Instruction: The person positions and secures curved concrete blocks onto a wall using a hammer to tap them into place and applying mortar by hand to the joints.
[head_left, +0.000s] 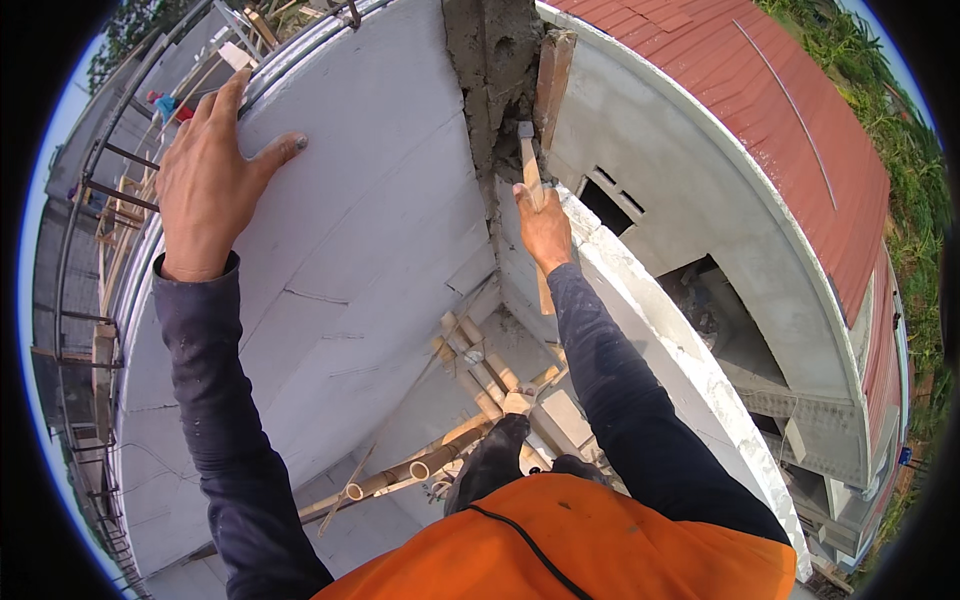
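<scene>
My right hand (546, 232) is wrapped round the wooden handle of a hammer (531, 165). Its small grey metal head points up into a rough corner, close to a concrete column (490, 70) and an upright wooden board (553, 85). Whether the head touches either one I cannot tell. My left hand (212, 180) rests on the top edge of a tall white block wall (350, 190), thumb spread over its face and fingers stretched across the edge. Grey smears mark that thumb. The left fingertips partly cover the rebar behind.
Below me, bamboo poles (440, 455) cross as scaffolding, with one shoe (515, 402) on them. A lower white wall (690, 340) runs along my right side. Beyond it stands a building with a red roof (740, 110). Steel rebar (70, 230) lines the left; another person (170, 107) is farther off.
</scene>
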